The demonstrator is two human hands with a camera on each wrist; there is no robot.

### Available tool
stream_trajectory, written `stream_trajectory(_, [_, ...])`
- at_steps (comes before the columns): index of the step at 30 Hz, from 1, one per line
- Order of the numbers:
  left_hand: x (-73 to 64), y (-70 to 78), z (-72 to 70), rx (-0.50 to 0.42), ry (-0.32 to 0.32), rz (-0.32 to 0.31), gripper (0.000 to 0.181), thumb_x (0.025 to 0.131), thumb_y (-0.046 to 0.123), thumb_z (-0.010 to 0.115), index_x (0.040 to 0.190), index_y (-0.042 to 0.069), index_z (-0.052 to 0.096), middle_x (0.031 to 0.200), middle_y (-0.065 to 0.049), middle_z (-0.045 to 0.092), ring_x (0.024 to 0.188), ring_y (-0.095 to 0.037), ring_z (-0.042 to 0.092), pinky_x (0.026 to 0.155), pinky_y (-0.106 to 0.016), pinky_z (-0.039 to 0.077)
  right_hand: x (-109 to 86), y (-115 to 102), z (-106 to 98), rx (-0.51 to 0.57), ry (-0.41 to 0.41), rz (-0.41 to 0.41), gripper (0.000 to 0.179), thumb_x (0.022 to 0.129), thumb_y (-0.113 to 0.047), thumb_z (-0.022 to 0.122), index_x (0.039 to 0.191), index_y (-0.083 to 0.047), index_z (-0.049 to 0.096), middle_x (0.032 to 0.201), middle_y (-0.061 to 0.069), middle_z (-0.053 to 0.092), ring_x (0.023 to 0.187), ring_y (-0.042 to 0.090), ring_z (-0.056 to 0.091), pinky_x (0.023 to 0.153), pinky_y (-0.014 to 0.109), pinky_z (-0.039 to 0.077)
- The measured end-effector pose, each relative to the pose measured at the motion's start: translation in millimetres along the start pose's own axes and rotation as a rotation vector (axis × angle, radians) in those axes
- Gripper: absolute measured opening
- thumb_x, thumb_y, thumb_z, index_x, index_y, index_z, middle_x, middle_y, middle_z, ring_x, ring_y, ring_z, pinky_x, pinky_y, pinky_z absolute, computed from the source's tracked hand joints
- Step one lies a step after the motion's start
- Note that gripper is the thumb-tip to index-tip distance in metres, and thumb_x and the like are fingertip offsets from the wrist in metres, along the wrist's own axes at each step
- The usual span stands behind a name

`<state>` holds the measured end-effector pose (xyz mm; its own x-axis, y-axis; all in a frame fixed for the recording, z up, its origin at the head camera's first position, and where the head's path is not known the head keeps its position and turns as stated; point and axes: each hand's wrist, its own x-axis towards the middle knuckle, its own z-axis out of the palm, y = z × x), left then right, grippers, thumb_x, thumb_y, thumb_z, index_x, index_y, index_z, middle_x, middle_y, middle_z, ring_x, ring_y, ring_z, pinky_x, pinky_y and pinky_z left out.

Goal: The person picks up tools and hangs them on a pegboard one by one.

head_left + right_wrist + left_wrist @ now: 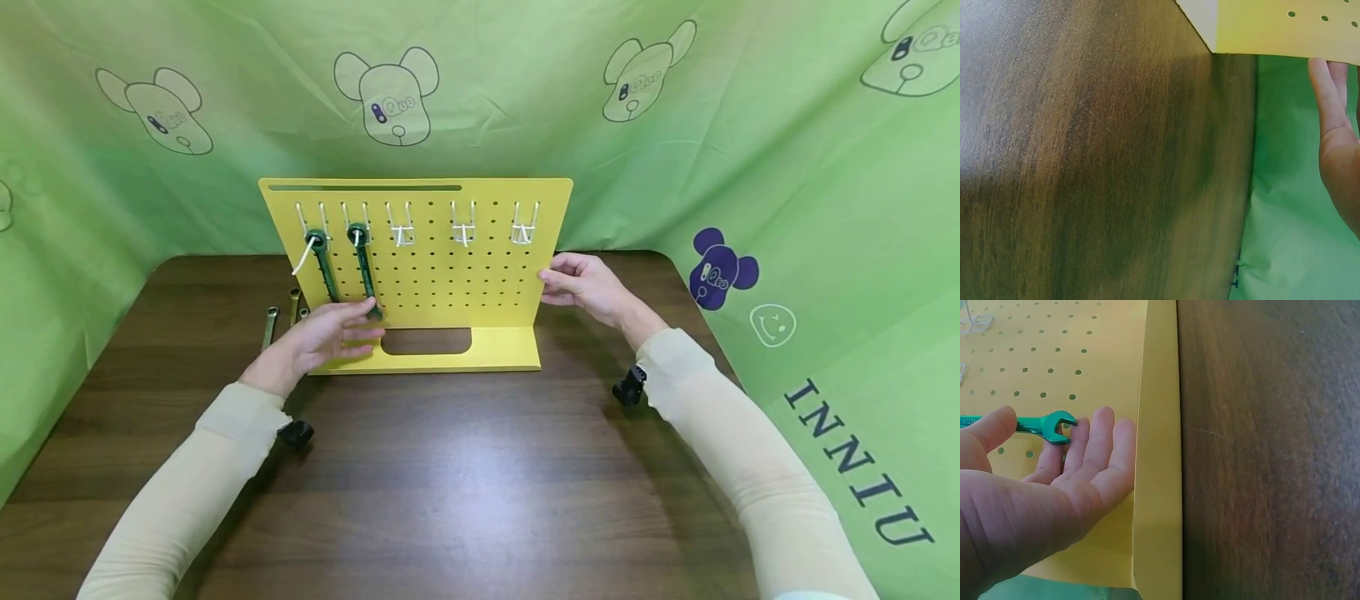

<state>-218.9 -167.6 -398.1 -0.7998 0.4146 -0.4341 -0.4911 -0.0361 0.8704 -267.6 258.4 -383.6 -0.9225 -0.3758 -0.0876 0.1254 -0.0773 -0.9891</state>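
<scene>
A yellow pegboard (480,292) stands upright on the table. Two green wrenches hang from its white hooks: one wrench (324,265) at the far left and another wrench (364,265) beside it. My left hand (333,333) is at the lower end of the second one, thumb across its handle. In the left wrist view, the extended fingers (1102,434) lie by the wrench's open end (1054,427), not curled round it. With thumb and fingers, my right hand (588,287) pinches the board's right edge; in the right wrist view its fingertips meet that edge.
Three white hooks, including the middle hook (402,233), bear no tool. Loose wrenches, one wrench (270,327) among them, lie on the brown table (480,475) left of the board, partly hidden. A green printed cloth (510,108) hangs behind and on both sides.
</scene>
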Motion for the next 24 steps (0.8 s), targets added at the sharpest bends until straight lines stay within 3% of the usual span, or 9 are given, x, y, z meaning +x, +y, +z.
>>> stream_trajectory(7, [-0.6,-2.5,-1.7,-0.022,-0.025,-0.017,0.070,0.096,0.034,0.057,0.146,0.001,0.023,0.144,-0.021,0.036,0.130,-0.037,0.039,0.099,-0.048,0.043,1.7,0.4,0.6,0.008,-0.008,-0.001,0.007,0.089,-0.002,0.065,0.096,-0.005,0.065,0.090,0.010,0.066,0.081,0.022,0.067,0.092,0.055,0.043])
stream_trajectory(13, [-5.1,-6.5,-4.8,-0.030,-0.064,-0.032,0.074,0.096,0.017,0.058,0.149,-0.001,0.009,0.146,-0.021,0.034,0.131,-0.037,0.038,0.098,-0.047,0.045,1.3,1.2,1.6,0.006,0.003,0.011,0.008,0.088,-0.003,0.067,0.094,-0.006,0.065,0.089,0.009,0.067,0.079,0.023,0.067,0.091,0.054,0.044])
stream_trajectory(19, [-8.0,-8.1,-5.6,-0.009,-0.083,-0.030,0.060,0.095,0.010,0.059,0.145,-0.002,0.026,0.146,-0.023,0.034,0.129,-0.037,0.040,0.097,-0.046,0.046,1.3,2.1,-0.3,0.013,0.008,0.012,0.007,0.088,-0.002,0.066,0.094,-0.006,0.065,0.089,0.008,0.067,0.078,0.023,0.068,0.089,0.051,0.048])
stream_trajectory(24, [-11.6,-6.4,-9.7,0.032,-0.099,-0.030,0.063,0.094,0.013,0.061,0.145,0.000,0.029,0.146,-0.022,0.034,0.130,-0.036,0.040,0.097,-0.045,0.046,0.2,2.1,-1.3,0.009,0.011,0.008,0.008,0.088,-0.003,0.067,0.094,-0.006,0.065,0.090,0.008,0.067,0.079,0.023,0.068,0.091,0.054,0.045])
